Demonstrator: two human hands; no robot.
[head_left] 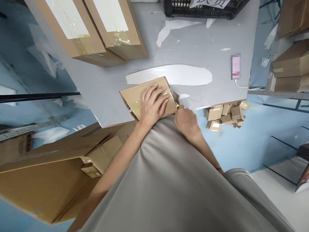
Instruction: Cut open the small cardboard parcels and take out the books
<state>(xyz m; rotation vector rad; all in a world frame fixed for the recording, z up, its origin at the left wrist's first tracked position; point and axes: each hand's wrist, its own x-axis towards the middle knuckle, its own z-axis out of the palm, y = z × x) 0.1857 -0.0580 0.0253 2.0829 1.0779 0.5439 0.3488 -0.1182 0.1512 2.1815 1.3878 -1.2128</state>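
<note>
Pinning the box (132, 96) under spread left hand (152, 104), gripping yellow tool (178, 106) in curled right hand (187, 120). Looks light, stiff; best held by edges beyond fingertips.

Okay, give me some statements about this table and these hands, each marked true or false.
1. The left hand lies palm down on the carton. True.
2. The right hand lies flat, fingers spread. False: the right hand is curled around a mostly hidden object, yellow where visible.
3. The crate is black. True.
4. The pink device lies left of the carton. False: the pink device lies to its right.
5. Two labelled boxes rest on the table. True.
</note>
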